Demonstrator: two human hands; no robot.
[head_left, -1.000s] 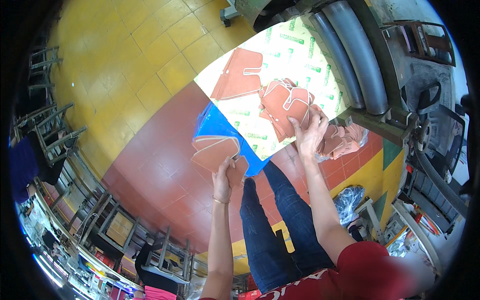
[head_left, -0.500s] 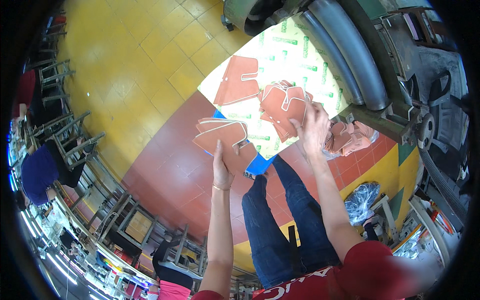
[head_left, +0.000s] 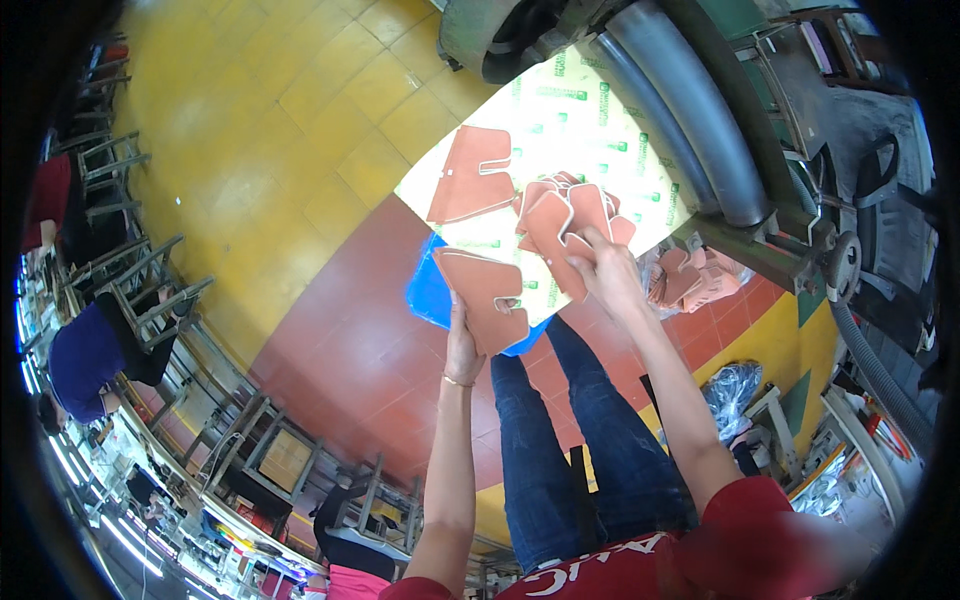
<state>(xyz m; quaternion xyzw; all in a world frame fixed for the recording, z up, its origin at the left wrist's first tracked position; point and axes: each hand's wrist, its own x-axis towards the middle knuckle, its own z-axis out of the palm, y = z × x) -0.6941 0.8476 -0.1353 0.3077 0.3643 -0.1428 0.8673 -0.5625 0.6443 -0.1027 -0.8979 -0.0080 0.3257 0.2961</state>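
In my left hand [head_left: 462, 345], thumb on top, is a small stack of notched terracotta-coloured cut pieces [head_left: 478, 290] with pale edges, raised over the near left corner of the surface. My right hand [head_left: 608, 265] pinches a similar notched piece [head_left: 548, 225] at its near right edge, tilted over a loose pile [head_left: 592, 203] of such pieces. Further left, a neat overlapping group of the same pieces [head_left: 470, 172] lies flat. Beneath them is a pale yellow sheet [head_left: 535, 115] with green print. Whether the pinched piece is single is hard to tell.
Two dark metal rollers [head_left: 690, 110] of a green machine border the sheet's right side. A bag of similar pieces [head_left: 700, 275] sits below it. Something blue [head_left: 428, 292] shows under the left stack. Stools [head_left: 155, 285] and seated people [head_left: 90, 350] are at far left.
The stack in my left hand has shifted right and turned, its pieces now squared together. My right hand has pulled a piece toward the left and near side of the pile.
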